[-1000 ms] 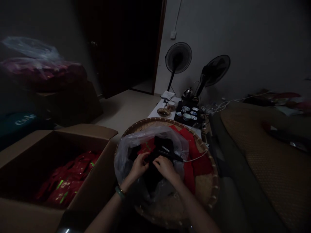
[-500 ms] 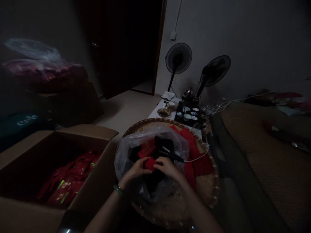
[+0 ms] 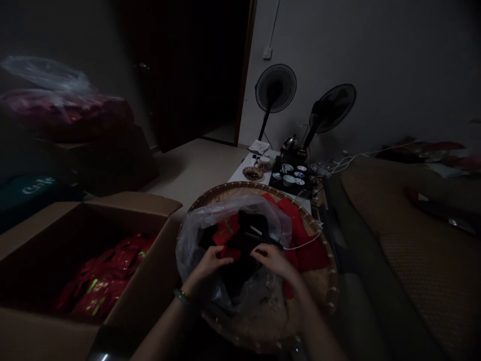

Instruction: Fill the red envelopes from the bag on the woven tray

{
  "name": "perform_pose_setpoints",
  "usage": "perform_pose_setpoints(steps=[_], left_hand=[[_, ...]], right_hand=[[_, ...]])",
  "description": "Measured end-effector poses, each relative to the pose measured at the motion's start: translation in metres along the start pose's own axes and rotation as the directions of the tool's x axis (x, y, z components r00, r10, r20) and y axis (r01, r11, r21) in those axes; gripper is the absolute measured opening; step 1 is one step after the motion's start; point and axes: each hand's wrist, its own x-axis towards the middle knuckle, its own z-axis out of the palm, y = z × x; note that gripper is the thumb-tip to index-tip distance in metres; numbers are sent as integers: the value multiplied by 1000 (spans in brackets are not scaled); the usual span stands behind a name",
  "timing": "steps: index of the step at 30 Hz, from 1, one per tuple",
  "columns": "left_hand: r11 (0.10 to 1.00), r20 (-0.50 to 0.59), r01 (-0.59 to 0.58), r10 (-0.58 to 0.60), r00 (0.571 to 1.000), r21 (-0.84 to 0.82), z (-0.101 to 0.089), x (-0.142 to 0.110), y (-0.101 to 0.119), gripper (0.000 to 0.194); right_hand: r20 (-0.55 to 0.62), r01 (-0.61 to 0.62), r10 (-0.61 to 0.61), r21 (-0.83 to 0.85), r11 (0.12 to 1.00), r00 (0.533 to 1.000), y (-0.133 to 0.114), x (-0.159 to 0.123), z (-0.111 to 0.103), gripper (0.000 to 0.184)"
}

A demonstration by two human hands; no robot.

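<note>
- Pinching a sm. red pc (image 3: 230,254) btwn thumb & fingers: L hand (image 3: 210,261), green bangle (image 3: 182,296) on that wrist.
- R hand (image 3: 273,257) a short gap to the R, thumb & fingertips close together; too dark to tell if anything's in them. The 2 hands are apart, not touching each other.
- Red pc sits over black material (image 3: 236,281), prob. cloth, in the open mouth of a clear plastic bag (image 3: 188,250).
- Just beyond it: printed red pc (image 3: 226,229) w/ greenish-gold marks.
- Near R fingertips: black tool (image 3: 270,241) w/ pale stripe; thin white cord (image 3: 298,247) runs from it twd the tray's R rim. Tool type unclear.
- Red cloth (image 3: 298,220) R of the bag; bag & cloth both in a round woven tray (image 3: 332,288).
- L of tray: open cardboard box (image 3: 150,273), shiny red pkts (image 3: 108,281) inside.
- Past tray: white counter (image 3: 240,173) w/ black tea tray (image 3: 278,187), sm. blue-&-white cups (image 3: 289,180), brownish dish (image 3: 253,173), metal kettle (image 3: 290,144) behind.
- 2 stand fans (image 3: 276,89) by the wall, heads tilted.
- Far R: woven mat (image 3: 421,225). Far L: clear bag w/ pinkish contents (image 3: 71,108) atop another box.
- Bkgd: dark door (image 3: 165,100), v. dim.
</note>
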Motion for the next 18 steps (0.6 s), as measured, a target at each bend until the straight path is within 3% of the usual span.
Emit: perform_pose_setpoints(steps=[4, 7, 9, 11, 15, 18], left_hand=[[999, 4, -32, 32, 999, 39, 0, 1, -7, 32], [997, 19, -43, 42, 999, 71, 0, 3, -13, 32], [996, 37, -43, 40, 999, 82, 0, 4, -15, 32], [995, 35, -59, 57, 998, 86, 1, 4, -14, 34], [956, -171, -154, 200, 965, 251, 3, 1, -2, 48], [880, -274, -123, 271, 923, 458, 2, -2, 5, 35]], right_hand=[[-41, 16, -19, -66, 998, 999, -4, -3, 16, 27], [-62, 139, -143, -55, 989, 988, -15, -2, 29, 40], [-46, 196, -202, -104, 975, 978, -19, 0, 38, 33], [-36, 163, -173, -186, 969, 984, -21, 4, 47, 23], [-9, 50, -57, -372, 927, 998, -18, 10, 66, 21], [29, 39, -29, -436, 899, 999, -18, 11, 79, 21]])
